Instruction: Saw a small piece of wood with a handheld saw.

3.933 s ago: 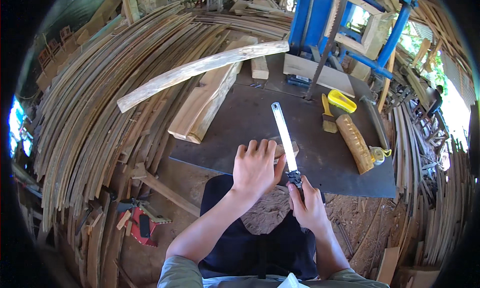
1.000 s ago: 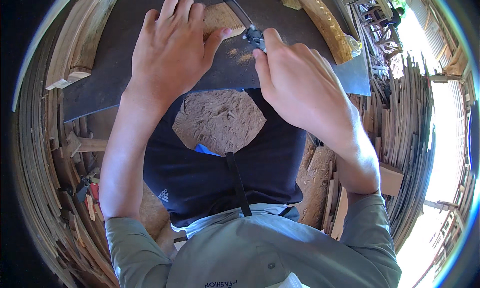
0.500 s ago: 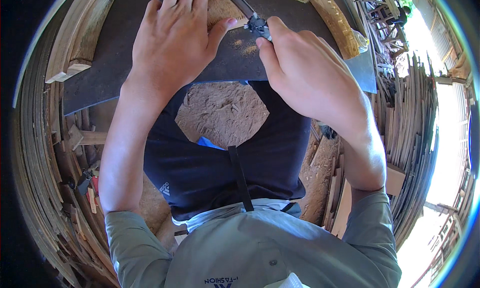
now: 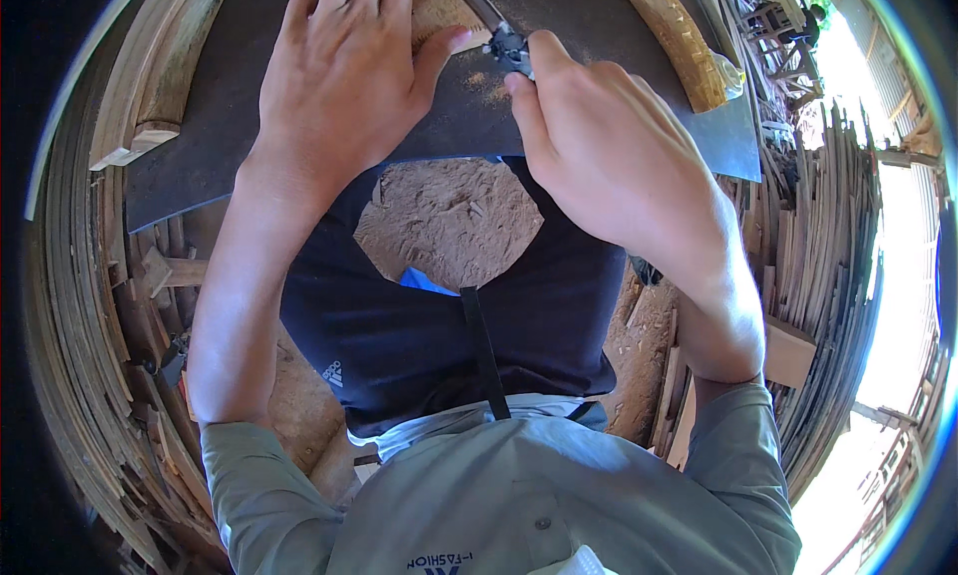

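My left hand (image 4: 344, 106) is curled over a small pale wooden block (image 4: 444, 11) on the dark bench top (image 4: 190, 176), its thumb along the block's near edge. My right hand (image 4: 619, 151) grips a tool with a long narrow blade (image 4: 474, 4) and a dark, bulky fitting (image 4: 507, 51) at the handle end. The blade slants up and away beside the block, at its right; whether it touches the wood is unclear. Sawdust (image 4: 489, 89) lies just below the block.
Long timber pieces (image 4: 150, 96) lie at the bench's left, a notched wooden piece (image 4: 669, 26) at its right. Stacked slats (image 4: 818, 276) flank me on both sides. A person (image 4: 806, 26) is small in the far upper right. My legs are under the bench's near edge.
Since the earliest frame the view has tipped down and the raised blade has come down beside the block. Over the last second both hands have shifted slightly up the picture.
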`<action>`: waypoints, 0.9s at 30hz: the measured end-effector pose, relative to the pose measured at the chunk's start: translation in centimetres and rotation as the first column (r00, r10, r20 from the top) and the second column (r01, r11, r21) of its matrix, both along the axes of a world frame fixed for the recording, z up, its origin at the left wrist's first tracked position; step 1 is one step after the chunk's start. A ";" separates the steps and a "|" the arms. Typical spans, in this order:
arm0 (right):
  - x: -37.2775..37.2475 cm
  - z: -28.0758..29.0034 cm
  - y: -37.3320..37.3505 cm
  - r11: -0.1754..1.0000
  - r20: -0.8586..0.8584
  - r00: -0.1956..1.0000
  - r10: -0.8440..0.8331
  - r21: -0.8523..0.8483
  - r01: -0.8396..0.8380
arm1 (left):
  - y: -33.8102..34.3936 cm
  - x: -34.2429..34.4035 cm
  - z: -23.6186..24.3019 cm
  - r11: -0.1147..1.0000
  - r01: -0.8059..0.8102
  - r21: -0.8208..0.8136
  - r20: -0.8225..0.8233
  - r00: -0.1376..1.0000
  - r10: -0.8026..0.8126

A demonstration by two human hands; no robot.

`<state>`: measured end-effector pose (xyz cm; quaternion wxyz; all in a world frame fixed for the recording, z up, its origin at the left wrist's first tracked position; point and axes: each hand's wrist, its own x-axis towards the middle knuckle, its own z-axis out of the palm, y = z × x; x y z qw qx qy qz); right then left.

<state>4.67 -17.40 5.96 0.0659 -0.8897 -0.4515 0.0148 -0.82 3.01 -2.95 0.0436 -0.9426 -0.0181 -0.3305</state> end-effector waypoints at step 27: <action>0.0 -2.1 0.6 0.996 0.062 0.996 -0.056 0.079 0.051 | -0.7 -0.1 0.8 0.999 -0.025 -0.042 -0.063 0.998 0.022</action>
